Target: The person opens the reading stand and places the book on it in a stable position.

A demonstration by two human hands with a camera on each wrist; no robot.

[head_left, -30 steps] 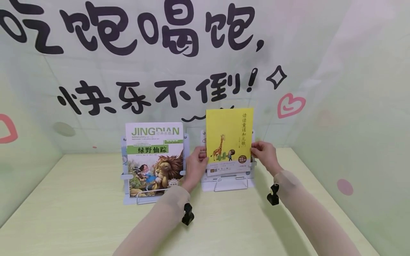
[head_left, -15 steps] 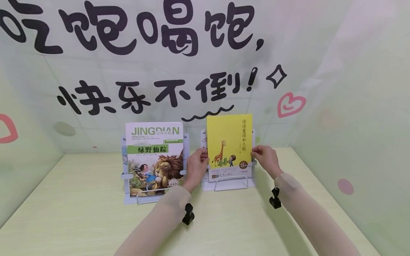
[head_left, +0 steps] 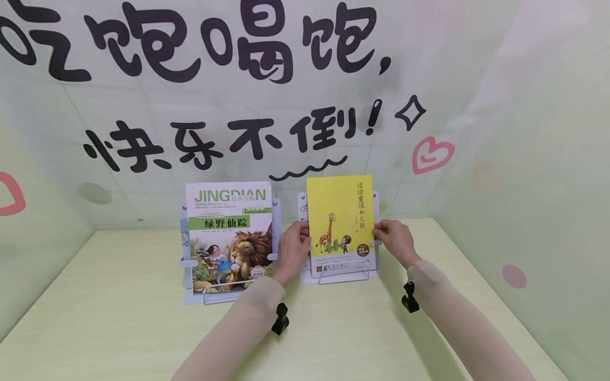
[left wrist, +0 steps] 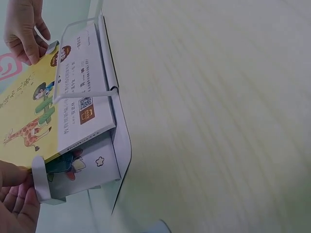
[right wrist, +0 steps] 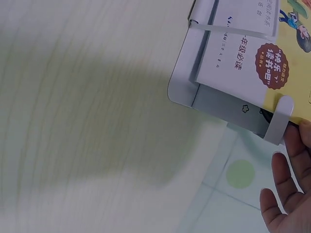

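A yellow book (head_left: 340, 211) with a giraffe on its cover stands upright in a white book stand (head_left: 306, 278), its lower edge behind the stand's wire lip (left wrist: 82, 95). My left hand (head_left: 292, 251) pinches the book's left edge, thumb in front, just above a side tab (left wrist: 42, 179) of the stand. On the opposite edge my right hand (head_left: 397, 242) pinches the book beside the other side tab (right wrist: 280, 119). In the right wrist view, the right hand's other fingers (right wrist: 284, 174) spread loosely away from the cover. The stand's printed back panel is mostly hidden.
To the left, a second stand (head_left: 190, 299) bears a white-and-green book (head_left: 231, 211) with a lion on it. Both stands rest on a pale wood-grain table (head_left: 119, 317). Behind rises a wall (head_left: 157, 106) with large black lettering; another wall (head_left: 538, 211) borders the right side.
Held by both hands, the yellow book has moved down into the right stand, its bottom now behind the wire lip. The lion book and its stand have stayed put.
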